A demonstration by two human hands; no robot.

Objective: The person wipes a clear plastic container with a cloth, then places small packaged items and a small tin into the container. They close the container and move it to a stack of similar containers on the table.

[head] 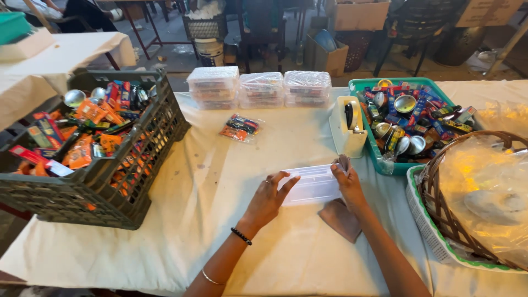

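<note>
Together, both hands, left (268, 199) and right (347, 184), pinch a clear plastic box (312, 184).

Translucent, smooth plastic in the box (312, 184) under both hands; matt, creased cloth over the table (220, 220), faintly stained. Dull grey moulded plastic for the crate (99, 187), glossy foil on its packets (88, 132). Woven brown cane in the basket (440, 203), crinkled shiny film inside. Polished metal tins (405, 103) in a green plastic tray (385, 165).
</note>
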